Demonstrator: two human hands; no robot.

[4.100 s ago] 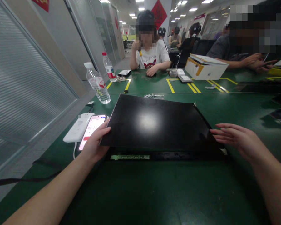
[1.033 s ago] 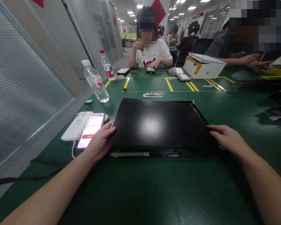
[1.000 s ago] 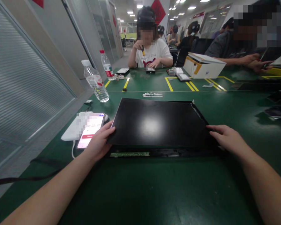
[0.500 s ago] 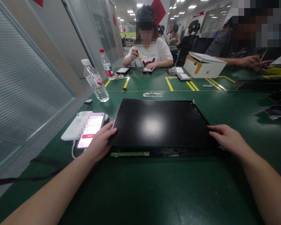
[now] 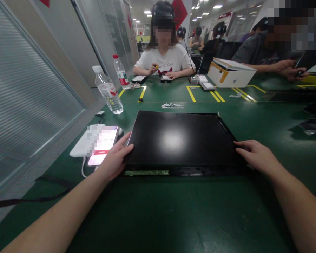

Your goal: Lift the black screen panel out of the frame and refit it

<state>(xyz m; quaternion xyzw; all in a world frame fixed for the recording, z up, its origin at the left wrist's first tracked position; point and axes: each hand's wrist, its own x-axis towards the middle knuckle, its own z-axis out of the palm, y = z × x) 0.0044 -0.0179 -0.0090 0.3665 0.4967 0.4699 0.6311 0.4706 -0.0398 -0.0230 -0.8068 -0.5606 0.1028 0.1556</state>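
A flat black display panel (image 5: 179, 140) lies before me, a bright round reflection in its middle. Beneath it, slightly offset, is a black frame (image 5: 213, 171), whose edges show at the front and right. A narrow green circuit board (image 5: 146, 173) runs along the front left of that frame. My left hand (image 5: 119, 154) grips the panel's left edge, thumb on top and other fingers partly hidden below. At the right edge, my right hand (image 5: 255, 154) pinches the panel between thumb and forefinger; its remaining fingertips are hard to see.
Left of the panel are a lit phone (image 5: 104, 146) and a white cabled device (image 5: 80, 146). Two water bottles (image 5: 109, 91) (image 5: 121, 73) stand farther back. Across the green table sits a person (image 5: 164, 58) with small drives; a white box (image 5: 230, 75) is to their side.
My hands and the panel hold nearly the same position. Across the table, the person has sat more upright and lowered the hand with the yellow-handled tool.
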